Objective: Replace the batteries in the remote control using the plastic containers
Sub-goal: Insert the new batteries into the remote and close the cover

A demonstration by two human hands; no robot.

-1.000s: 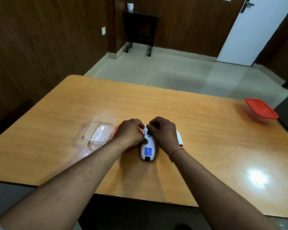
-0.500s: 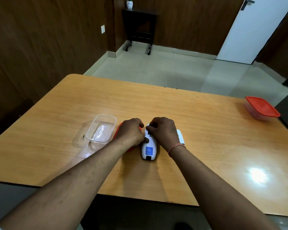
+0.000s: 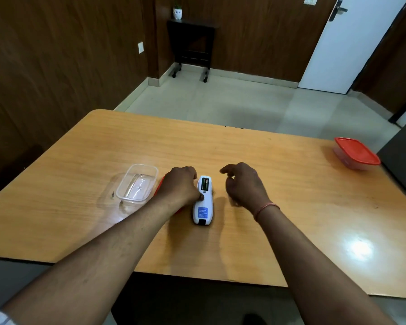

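Note:
A white remote control (image 3: 203, 207) lies face down on the wooden table (image 3: 279, 207), its battery compartment (image 3: 205, 183) uncovered with a dark battery showing inside. My left hand (image 3: 179, 186) grips the remote's left side, thumb pressed on its back. Just right of the remote, my right hand (image 3: 243, 184) hovers with its fingers loosely apart and nothing visible in them. An open clear plastic container (image 3: 137, 182) stands left of my left hand. Part of its red lid (image 3: 159, 186) shows from under that hand. The remote's battery cover is hidden.
A second clear container shut with a red lid (image 3: 355, 153) stands at the table's far right edge. A dark object borders the table on the right. Beyond the table are a tiled floor, a small black stand and a white door.
My right hand has lifted off the remote and moved right, uncovering the battery compartment. My left hand stays on the remote. The white cover piece seen earlier beside my right hand is now hidden.

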